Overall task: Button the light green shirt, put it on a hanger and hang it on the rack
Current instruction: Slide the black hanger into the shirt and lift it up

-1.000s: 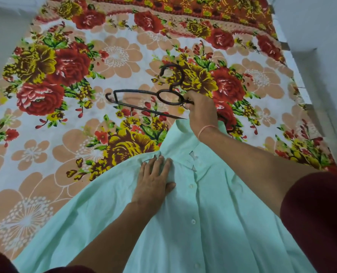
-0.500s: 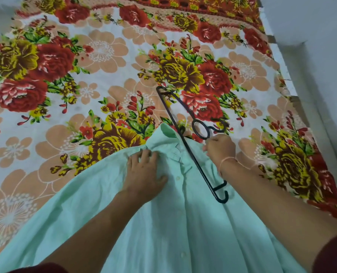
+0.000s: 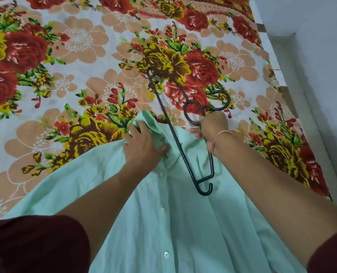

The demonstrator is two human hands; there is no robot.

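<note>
**Now the hanger is lined up with the collar**

Here the light green shirt (image 3: 183,223) is spread front-up on the flowered bedsheet (image 3: 75,66), its collar at the far end and its buttoned front running back toward the person. The black hanger (image 3: 175,138) is held above the collar, tilted so that its long axis runs diagonally: one tip points away over the bedsheet beyond the collar, the other, hooked tip points down onto the shirt just right of the button line. The right hand (image 3: 211,127) is clamped around the hanger's neck, directly right of the collar, with the hook loop just beyond it. The left hand (image 3: 144,148) is closed on the collar's left side, and the cloth there is lifted. The near tip is judged the end to be slipped in, since it lies nearest the neck opening.
</note>
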